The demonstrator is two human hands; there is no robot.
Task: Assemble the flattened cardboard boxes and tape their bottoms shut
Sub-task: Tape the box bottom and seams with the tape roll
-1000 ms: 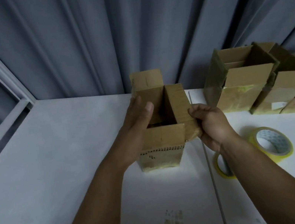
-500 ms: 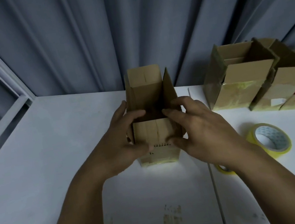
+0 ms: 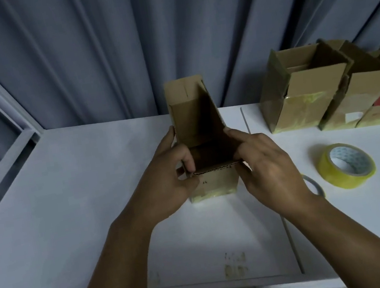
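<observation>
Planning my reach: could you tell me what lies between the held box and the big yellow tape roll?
Head view: the right hand on the box, plus a thinner roll behind its wrist.

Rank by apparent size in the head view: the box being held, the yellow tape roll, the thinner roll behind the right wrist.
1. held box, largest.
2. yellow tape roll.
3. thinner roll, smallest showing; the right hand hides most of it, so its rank is unsure.
</observation>
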